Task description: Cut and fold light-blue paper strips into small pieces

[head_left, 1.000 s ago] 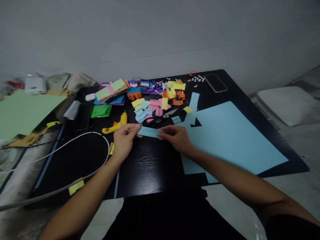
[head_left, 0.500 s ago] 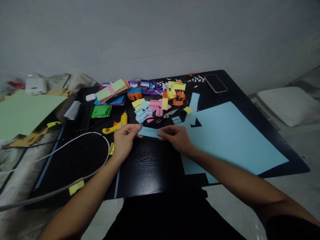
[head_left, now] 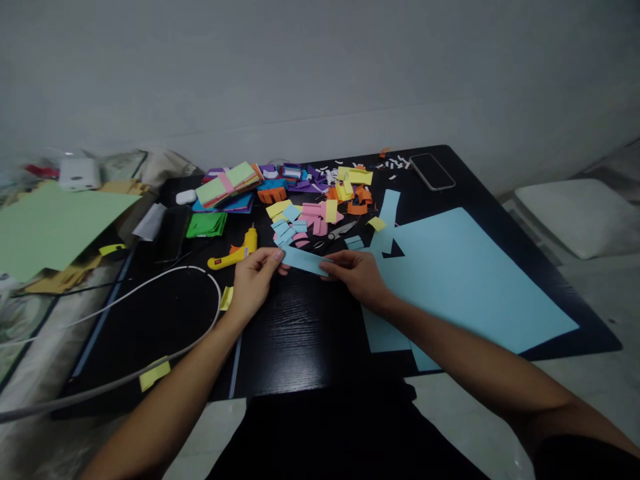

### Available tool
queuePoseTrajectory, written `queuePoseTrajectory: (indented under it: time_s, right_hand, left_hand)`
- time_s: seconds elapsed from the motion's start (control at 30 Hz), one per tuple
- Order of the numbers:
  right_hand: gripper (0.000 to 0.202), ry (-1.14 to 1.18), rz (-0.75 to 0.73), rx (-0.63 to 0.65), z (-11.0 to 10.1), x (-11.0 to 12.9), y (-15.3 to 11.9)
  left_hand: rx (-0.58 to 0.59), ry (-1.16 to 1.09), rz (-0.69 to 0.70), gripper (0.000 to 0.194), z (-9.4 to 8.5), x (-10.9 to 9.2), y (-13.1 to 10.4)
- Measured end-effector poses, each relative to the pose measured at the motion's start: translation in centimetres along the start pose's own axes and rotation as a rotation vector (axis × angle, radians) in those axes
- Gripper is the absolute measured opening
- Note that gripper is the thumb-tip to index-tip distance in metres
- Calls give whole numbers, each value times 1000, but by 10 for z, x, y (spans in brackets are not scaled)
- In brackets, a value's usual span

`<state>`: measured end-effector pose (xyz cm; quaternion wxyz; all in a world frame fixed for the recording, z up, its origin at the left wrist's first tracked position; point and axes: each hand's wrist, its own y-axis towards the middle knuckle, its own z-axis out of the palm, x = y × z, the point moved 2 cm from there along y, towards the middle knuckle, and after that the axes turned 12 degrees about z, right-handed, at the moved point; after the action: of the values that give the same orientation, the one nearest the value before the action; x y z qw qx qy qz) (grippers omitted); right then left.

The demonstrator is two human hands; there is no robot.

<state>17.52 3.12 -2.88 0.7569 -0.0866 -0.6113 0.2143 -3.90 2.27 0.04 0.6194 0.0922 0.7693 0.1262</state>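
Note:
A light blue paper strip (head_left: pixel 304 261) is stretched between my two hands, just above the black table. My left hand (head_left: pixel 255 277) pinches its left end, thumb on top. At the other end my right hand (head_left: pixel 356 272) grips the strip between thumb and fingers. Beyond it lie scissors (head_left: pixel 342 231), their handles partly hidden, among small folded pieces of blue, pink and yellow paper (head_left: pixel 314 215). A yellow glue gun (head_left: pixel 235 252) rests beside my left hand. Large light blue paper sheets (head_left: pixel 465 280) spread out on the right, partly under my right forearm.
A phone (head_left: pixel 432 171) lies at the back right of the table (head_left: pixel 300 360). Paper bundles (head_left: pixel 227 187) and a green stack (head_left: pixel 206 225) are at the back left. A white cable (head_left: pixel 219 300) loops across the left side. A white stool (head_left: pixel 575 217) stands at right.
The blue strip has tilted slightly, its right end now lower than its left. Both hands keep their hold; the view has shifted a little.

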Motion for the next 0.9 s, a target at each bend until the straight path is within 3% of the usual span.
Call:
queuePoseTrajectory:
  time_s: [0.2,0.5,0.7,0.9]
  right_hand:
    - [34,-7,19,51,-2,1,1]
    - [36,11,236,444,5,6,-7]
    - [30,-130,147,388,2,7,-5]
    - [36,-91,88,423,2,8,-5]
  left_hand:
    - [30,-35,-35,32,-1,6,0]
    - [233,-128,-42,28,5,8,-3]
    - [253,-205,-75,29,8,5,-5]
    - [305,-304,-198,34,7,7,-6]
